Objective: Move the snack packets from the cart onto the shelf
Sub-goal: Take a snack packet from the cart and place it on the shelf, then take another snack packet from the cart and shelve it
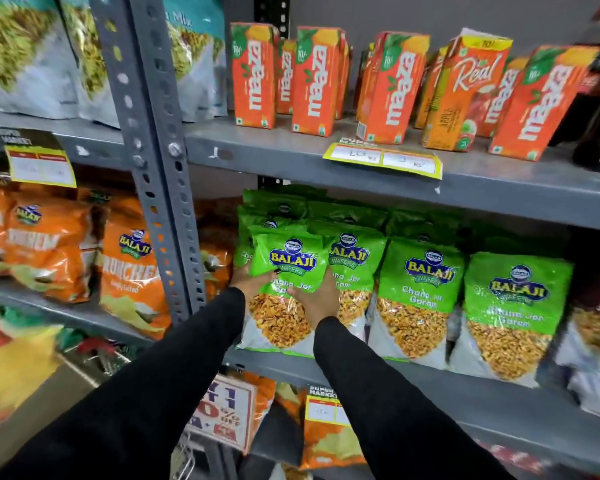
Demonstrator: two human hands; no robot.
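Observation:
A green Balaji "Chana Jor Garam" snack packet (pixel 284 271) stands at the left end of the middle grey shelf (pixel 465 379). Both my hands hold it. My left hand (pixel 250 277) grips its left edge, fingers curled round the front. My right hand (pixel 314 299) presses its right side, partly over the neighbouring packet (pixel 355 268). More of the same green packets (pixel 420 296) stand in a row to the right, with others stacked behind. My black sleeves cover both forearms. The cart is out of view.
A grey perforated upright (pixel 160 188) stands just left of my hands. Orange Balaji chip bags (pixel 129 268) fill the left bay. Orange juice cartons (pixel 312 81) line the shelf above, with a yellow price tag (pixel 383 159). Orange packets and a sale sign (pixel 222 410) sit below.

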